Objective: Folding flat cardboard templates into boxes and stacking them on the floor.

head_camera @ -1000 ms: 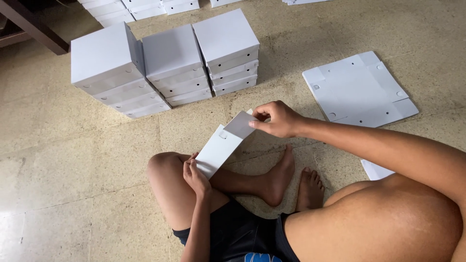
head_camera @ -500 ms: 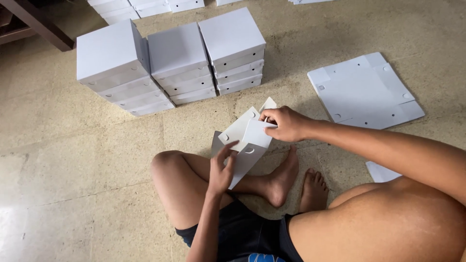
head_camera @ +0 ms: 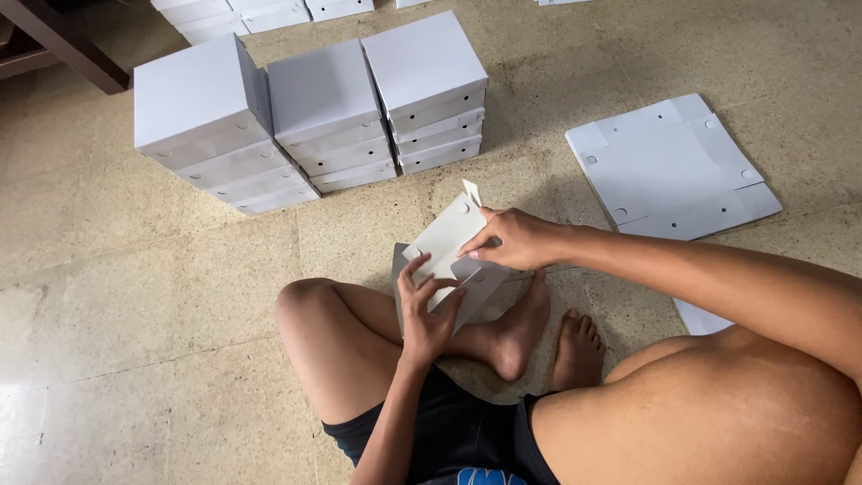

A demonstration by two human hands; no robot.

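Floor: speckled beige stone tiles (head_camera: 180, 296) with thin grout lines; the person sits on it cross-legged, bare feet tucked in front.
Half-folded box: a white cardboard blank (head_camera: 446, 259) partly bent into shape, held up above the shins and feet, between the two hands, its flaps standing at angles and one small tab poking up at the top.
Left hand: the left hand (head_camera: 426, 314) is under and behind the lower part of the cardboard, fingers (head_camera: 415, 278) spread and pressed flat against its near face.
Right hand: the right hand (head_camera: 519, 239) grips the upper right side of the cardboard, fingers curled together and pinching a flap near its edge, forearm reaching in from the right.
Finished boxes: three stacks of closed white boxes (head_camera: 310, 112) stand side by side on the floor beyond the hands, well apart from them; each box has small round holes in its side.
Flat blanks: a pile of unfolded white cardboard sheets (head_camera: 669, 166) lies on the floor to the right, past the right forearm; the corner of another sheet (head_camera: 699, 319) shows by the right knee.
Upper left corner: a dark wooden furniture leg (head_camera: 63, 40).
Top edge: more white boxes (head_camera: 251, 13), cut off by the frame.
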